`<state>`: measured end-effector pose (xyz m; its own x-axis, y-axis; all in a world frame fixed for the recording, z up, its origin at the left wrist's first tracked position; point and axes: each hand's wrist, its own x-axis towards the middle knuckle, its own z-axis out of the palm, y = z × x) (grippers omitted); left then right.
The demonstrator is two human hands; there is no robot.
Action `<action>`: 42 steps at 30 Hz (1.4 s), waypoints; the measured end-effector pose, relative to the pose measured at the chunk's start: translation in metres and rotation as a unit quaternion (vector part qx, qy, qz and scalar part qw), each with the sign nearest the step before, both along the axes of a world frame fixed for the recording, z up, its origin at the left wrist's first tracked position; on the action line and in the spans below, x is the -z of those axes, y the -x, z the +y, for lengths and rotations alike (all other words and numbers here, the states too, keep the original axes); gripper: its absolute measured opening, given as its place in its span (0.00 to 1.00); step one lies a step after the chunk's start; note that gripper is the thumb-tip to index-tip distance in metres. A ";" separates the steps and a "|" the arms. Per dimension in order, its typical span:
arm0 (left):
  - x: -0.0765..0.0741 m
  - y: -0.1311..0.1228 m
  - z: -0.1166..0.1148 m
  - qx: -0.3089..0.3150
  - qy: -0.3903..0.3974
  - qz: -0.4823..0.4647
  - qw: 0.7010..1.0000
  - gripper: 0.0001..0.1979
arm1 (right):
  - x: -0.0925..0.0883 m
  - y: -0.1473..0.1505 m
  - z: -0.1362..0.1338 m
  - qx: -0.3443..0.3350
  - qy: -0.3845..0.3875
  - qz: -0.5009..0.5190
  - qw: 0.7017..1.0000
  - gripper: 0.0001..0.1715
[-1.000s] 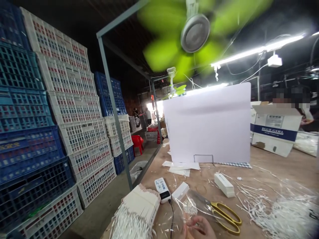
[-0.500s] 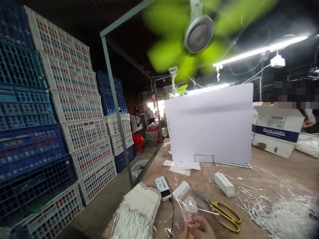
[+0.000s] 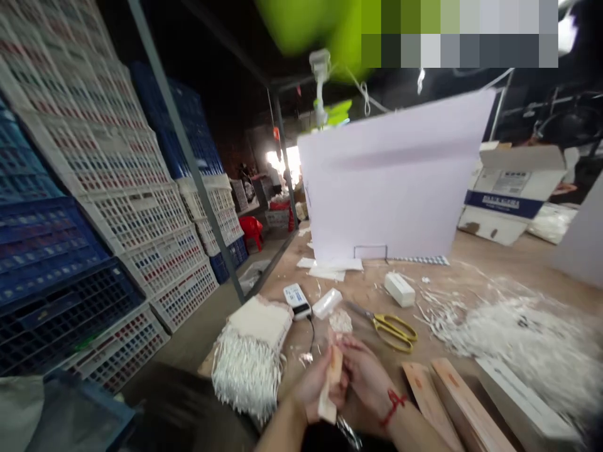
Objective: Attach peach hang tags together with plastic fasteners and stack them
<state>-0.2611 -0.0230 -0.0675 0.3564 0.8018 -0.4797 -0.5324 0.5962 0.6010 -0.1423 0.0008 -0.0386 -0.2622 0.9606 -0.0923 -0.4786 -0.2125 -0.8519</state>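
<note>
Raised since the earlier frame, left hand (image 3: 313,390) and right hand (image 3: 363,382) now close around a pale wooden strip (image 3: 331,390), fingers curled, neither hand open. Strip lies between them, about equally near each; long axis near-upright, slightly tilted, lower end projecting below the grip. Red cord (image 3: 392,405) circles right wrist. On the surface (image 3: 494,267): bundled white paper strips (image 3: 249,361) left of the hands, gold-handled scissors (image 3: 393,333) ahead right, wooden slats (image 3: 464,408) lower right. Carton (image 3: 506,207) label blurred, unreadable.
</note>
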 end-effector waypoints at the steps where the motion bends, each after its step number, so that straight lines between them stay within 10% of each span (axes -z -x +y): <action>1: -0.008 0.000 -0.003 -0.002 0.014 -0.022 1.000 0.31 | -0.004 -0.003 0.000 0.008 -0.002 -0.008 1.000 0.31; 9: -0.016 0.002 0.000 -0.002 -0.005 -0.106 0.994 0.14 | 0.019 -0.022 0.016 0.054 0.008 -0.103 0.993 0.26; 21: -0.014 0.000 0.003 -0.036 -0.042 -0.084 0.995 0.13 | 0.015 -0.034 0.012 0.076 -0.121 -0.295 0.945 0.13; 28: -0.017 0.000 0.003 -0.027 -0.042 -0.056 0.997 0.18 | -0.013 -0.041 -0.019 -0.095 -0.434 -0.513 0.735 0.62; 35: -0.027 -0.002 -0.002 -0.018 -0.097 -0.049 0.994 0.26 | -0.034 -0.050 -0.022 -0.129 -0.451 -0.568 0.676 0.62; 42: -0.033 -0.010 -0.005 0.001 -0.107 -0.077 0.991 0.19 | -0.078 -0.122 -0.027 -0.180 -0.433 -0.718 0.514 0.52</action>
<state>-0.2510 -0.0285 -0.0341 0.4141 0.8784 -0.2387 -0.6270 0.4654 0.6247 -0.0199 -0.0262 0.0391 -0.6964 0.7174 -0.0165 0.7136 0.6900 -0.1210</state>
